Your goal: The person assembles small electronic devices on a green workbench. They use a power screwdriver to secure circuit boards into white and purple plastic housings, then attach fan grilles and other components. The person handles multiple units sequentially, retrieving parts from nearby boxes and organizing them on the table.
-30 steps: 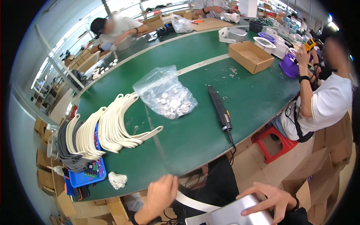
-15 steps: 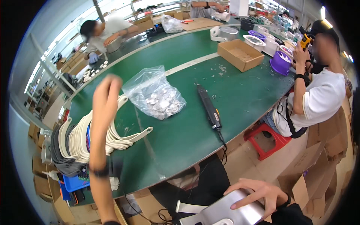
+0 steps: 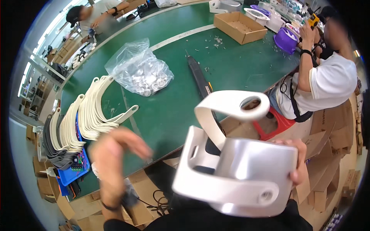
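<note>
My right hand grips the side of a brushed-silver metal housing, fingers wrapped over its right edge. A white plastic bracket is on the housing; it has two curved arms with round holes at their ends, one arm raised above the housing, the other lying across its front. My left hand is in the air left of the bracket, smeared by motion, so what its fingers hold, if anything, cannot be made out. Beyond it lie stacked cream curved straps with holed ends and a clear bag of small white round parts.
A black electric screwdriver lies on the green table, its body partly behind the bracket. Farther back are a cardboard box and a purple tub. A blue tray sits at left. Co-workers sit at left and right.
My right hand has raised the housing with its bracket from the lower edge to in front of me. My left hand has come down and back from over the straps. The view has shifted.
</note>
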Action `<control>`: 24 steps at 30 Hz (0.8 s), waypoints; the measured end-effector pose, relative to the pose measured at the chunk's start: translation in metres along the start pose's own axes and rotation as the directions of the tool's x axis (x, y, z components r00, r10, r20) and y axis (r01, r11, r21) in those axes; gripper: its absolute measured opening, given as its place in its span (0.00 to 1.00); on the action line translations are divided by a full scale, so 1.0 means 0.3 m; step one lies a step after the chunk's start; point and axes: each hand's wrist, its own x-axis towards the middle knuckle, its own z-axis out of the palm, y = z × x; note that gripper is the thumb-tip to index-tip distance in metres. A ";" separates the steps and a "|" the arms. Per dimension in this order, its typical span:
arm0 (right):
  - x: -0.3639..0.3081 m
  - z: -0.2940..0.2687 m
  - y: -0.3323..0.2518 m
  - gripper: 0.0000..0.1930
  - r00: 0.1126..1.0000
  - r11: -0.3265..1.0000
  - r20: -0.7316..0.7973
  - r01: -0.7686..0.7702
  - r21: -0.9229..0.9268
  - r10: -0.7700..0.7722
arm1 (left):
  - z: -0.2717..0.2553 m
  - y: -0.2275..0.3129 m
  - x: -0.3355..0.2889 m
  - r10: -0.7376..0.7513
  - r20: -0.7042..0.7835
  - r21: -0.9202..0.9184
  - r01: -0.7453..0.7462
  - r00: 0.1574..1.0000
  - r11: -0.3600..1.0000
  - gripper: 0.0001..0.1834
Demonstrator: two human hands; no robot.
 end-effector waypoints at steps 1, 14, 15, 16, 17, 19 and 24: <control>0.020 0.009 0.002 0.28 0.990 0.993 0.073 0.117 0.028 -0.119 | 0.092 0.033 -0.088 -0.207 -0.004 -0.068 0.206 0.978 0.976 0.31; 0.166 0.235 -0.022 0.12 0.693 0.833 0.610 -0.023 0.552 -0.385 | 0.251 -0.499 -0.438 0.128 0.735 -0.603 0.729 0.666 -0.324 0.57; 0.174 0.241 -0.012 0.18 0.668 0.793 0.645 -0.132 0.594 -0.372 | 0.251 -0.581 -0.405 0.287 0.774 -0.521 0.826 0.564 -0.218 0.58; 0.185 0.233 -0.014 0.16 0.584 0.809 0.756 -0.268 0.523 -0.296 | 0.248 -0.584 -0.377 0.193 0.880 -0.431 0.900 0.435 -0.064 0.55; 0.189 0.237 -0.009 0.18 0.583 0.816 0.760 -0.265 0.513 -0.288 | 0.258 -0.574 -0.352 0.096 0.920 -0.385 0.922 0.379 0.047 0.54; 0.207 0.270 0.044 0.25 0.549 0.789 0.772 -0.295 0.538 -0.321 | 0.286 -0.542 -0.310 -0.080 0.915 -0.373 0.904 0.396 0.207 0.52; 0.325 0.291 0.145 0.36 0.376 0.646 0.721 -0.325 0.691 -0.582 | 0.411 -0.482 -0.220 -0.239 0.763 -0.432 0.749 0.600 0.501 0.46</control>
